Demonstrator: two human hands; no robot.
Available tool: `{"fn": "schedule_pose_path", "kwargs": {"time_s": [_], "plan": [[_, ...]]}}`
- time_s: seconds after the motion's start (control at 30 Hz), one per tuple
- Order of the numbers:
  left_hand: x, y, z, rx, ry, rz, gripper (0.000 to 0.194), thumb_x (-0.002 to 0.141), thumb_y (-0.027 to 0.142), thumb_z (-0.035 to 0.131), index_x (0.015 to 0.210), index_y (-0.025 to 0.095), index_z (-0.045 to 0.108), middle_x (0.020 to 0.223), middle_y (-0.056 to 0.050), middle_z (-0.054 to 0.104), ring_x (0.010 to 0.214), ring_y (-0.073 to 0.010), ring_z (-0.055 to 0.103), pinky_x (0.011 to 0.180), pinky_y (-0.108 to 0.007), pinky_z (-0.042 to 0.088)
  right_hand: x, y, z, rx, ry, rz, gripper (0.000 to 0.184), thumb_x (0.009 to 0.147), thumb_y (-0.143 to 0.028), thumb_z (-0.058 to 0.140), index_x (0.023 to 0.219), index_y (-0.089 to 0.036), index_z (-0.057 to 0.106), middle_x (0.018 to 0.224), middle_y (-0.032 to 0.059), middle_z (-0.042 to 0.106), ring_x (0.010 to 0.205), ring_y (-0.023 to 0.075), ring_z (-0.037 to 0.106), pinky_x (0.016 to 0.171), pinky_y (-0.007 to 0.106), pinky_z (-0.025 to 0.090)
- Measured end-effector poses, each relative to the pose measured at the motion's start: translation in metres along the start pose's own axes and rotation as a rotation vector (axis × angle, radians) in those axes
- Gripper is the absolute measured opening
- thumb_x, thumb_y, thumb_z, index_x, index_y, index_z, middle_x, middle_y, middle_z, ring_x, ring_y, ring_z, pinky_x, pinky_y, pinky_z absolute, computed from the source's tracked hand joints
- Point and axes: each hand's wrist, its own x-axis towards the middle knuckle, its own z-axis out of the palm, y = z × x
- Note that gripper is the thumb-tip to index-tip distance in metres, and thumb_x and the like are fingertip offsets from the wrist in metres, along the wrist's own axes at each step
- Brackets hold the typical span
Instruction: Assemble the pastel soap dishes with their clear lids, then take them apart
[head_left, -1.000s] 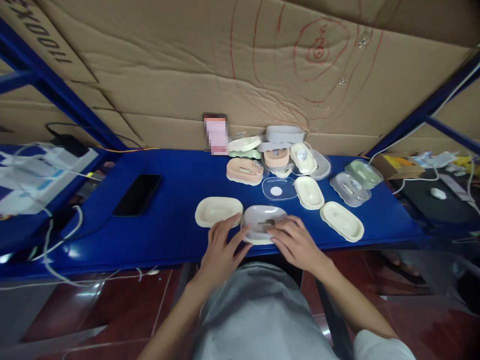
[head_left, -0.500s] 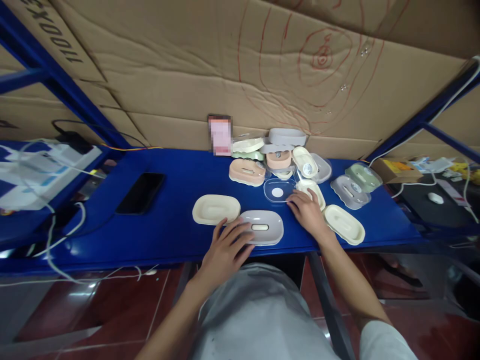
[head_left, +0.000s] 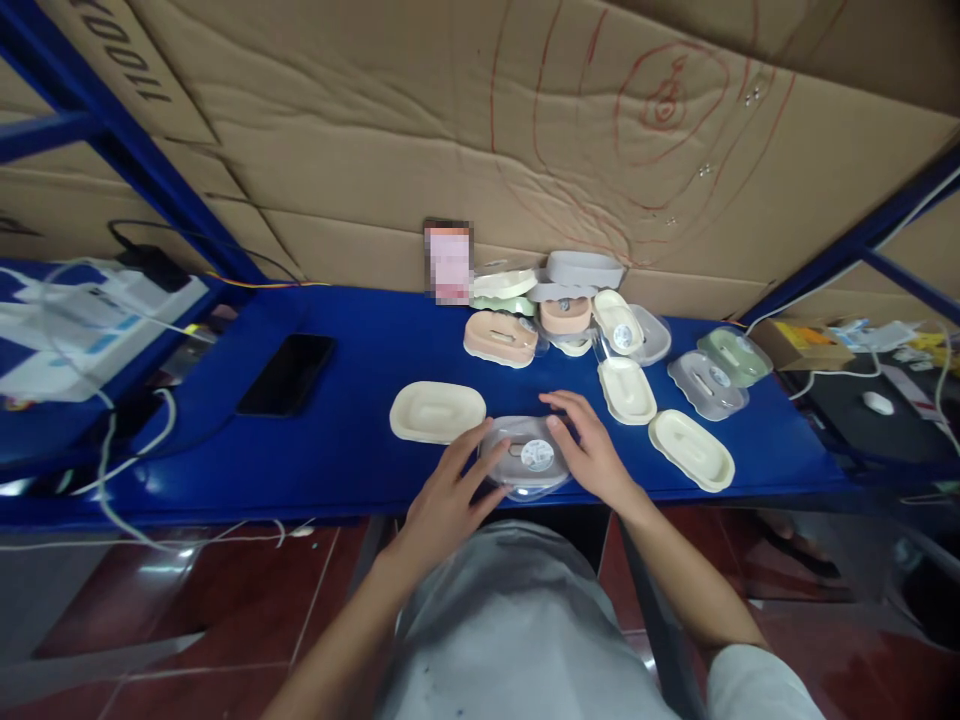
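In front of me a grey oval soap dish [head_left: 517,472] lies at the table's front edge. Over it sits a clear lid [head_left: 537,456] with a round label; the lid's front rim sticks out slightly, and I cannot tell whether it is seated. My left hand [head_left: 452,485] grips the dish's left side, fingers spread along the edge and partly over the lid. At the right end, my right hand [head_left: 589,450] holds the lid between thumb and fingers. A cream soap tray [head_left: 437,412] lies just behind my left fingers.
Two cream trays [head_left: 627,390] [head_left: 691,450] lie to the right. Behind them are peach dishes [head_left: 500,337] and other stacked dishes against the cardboard [head_left: 337,150]. Lidded grey [head_left: 708,384] and green [head_left: 735,356] dishes stand far right. A black phone [head_left: 286,375] lies left.
My right hand left the grey dish, reached back to the clear lid on the table, and brought it forward onto the dish. My left hand has stayed at the dish's left side.
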Motion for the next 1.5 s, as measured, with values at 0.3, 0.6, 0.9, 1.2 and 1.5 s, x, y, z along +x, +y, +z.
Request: {"fn": "schedule_pose_path", "kwargs": {"time_s": [0.3,0.6,0.9,1.2,1.5], "plan": [[-0.001,0.002,-0.001,-0.066,-0.041,-0.034,0.075,0.099,0.042,0.072,0.165,0.034,0.037,0.169,-0.016,0.038,0.141,-0.0323,0.06,0.109,-0.047,0.06,0.005,-0.011,0.011,-0.142,0.059,0.048,0.033,0.111,-0.032,0.044,0.124,-0.024,0.073,0.124,0.0088,0.077,0.118,0.0245,0.072,0.106,0.042,0.056],[0.005,0.002,0.003,-0.1,0.038,-0.113,0.053,0.101,0.034,0.071,0.151,0.034,0.054,0.154,-0.013,0.054,0.142,-0.0314,0.057,0.113,-0.051,0.056,0.015,-0.023,0.018,-0.391,-0.001,0.174,0.035,0.107,-0.025,0.044,0.128,-0.027,0.073,0.121,0.0075,0.078,0.107,0.0286,0.075,0.091,0.042,0.06],[0.001,-0.003,0.007,-0.064,0.039,-0.1,0.064,0.098,0.035,0.075,0.157,0.033,0.049,0.156,-0.014,0.054,0.143,-0.0314,0.058,0.116,-0.051,0.054,0.005,-0.02,0.015,-0.146,-0.017,-0.126,0.034,0.111,-0.042,0.049,0.132,-0.03,0.072,0.128,0.0069,0.077,0.126,0.0261,0.07,0.118,0.05,0.048],[-0.001,-0.005,0.006,-0.125,0.036,-0.17,0.053,0.096,0.035,0.077,0.145,0.029,0.057,0.153,-0.013,0.06,0.142,-0.0301,0.06,0.115,-0.049,0.055,-0.004,-0.014,-0.007,-0.518,-0.393,-0.502,0.055,0.105,-0.053,0.06,0.155,-0.03,0.057,0.159,0.0107,0.058,0.156,0.0327,0.041,0.127,0.059,0.034],[-0.002,-0.005,0.009,-0.096,-0.02,-0.191,0.065,0.094,0.032,0.08,0.152,0.029,0.05,0.156,-0.014,0.059,0.144,-0.0316,0.059,0.115,-0.053,0.054,-0.002,-0.001,-0.006,-0.564,-0.378,-0.521,0.066,0.103,-0.056,0.064,0.161,-0.028,0.05,0.166,0.0126,0.048,0.161,0.037,0.033,0.127,0.061,0.035]]}}
